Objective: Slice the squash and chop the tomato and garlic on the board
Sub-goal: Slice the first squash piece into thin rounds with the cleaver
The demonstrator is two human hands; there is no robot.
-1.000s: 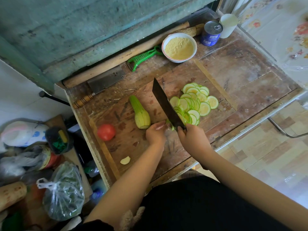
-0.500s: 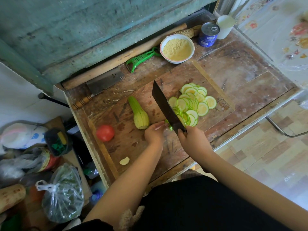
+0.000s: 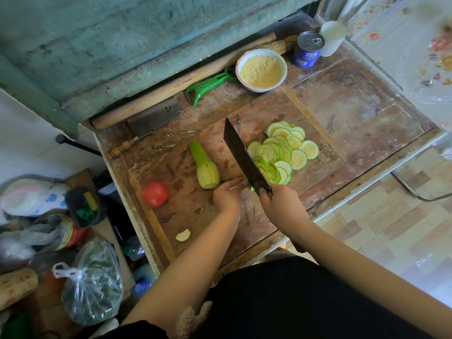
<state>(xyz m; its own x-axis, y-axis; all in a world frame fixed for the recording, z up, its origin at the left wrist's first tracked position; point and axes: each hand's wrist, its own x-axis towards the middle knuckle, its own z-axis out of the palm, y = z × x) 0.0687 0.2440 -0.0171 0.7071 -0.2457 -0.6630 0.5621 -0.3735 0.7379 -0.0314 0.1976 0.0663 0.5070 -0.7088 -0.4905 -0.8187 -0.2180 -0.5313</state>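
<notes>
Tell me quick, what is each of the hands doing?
Left hand: holds a small green squash end piece.
Right hand: grips the dark broad-bladed cleaver.

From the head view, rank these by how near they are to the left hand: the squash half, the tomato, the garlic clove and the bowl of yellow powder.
Measured from the left hand:
1. Squash half, just beyond the fingers, nearly touching.
2. Tomato, off to the left on the board.
3. Garlic clove, near the board's front-left edge; close to the tomato's range, slightly farther.
4. Bowl of yellow powder, far back by the wall.

No wording can be read anywhere; the blue tin can (image 3: 308,49) at the back of the table carries a white barcode label, its digits too small to make out.
</notes>
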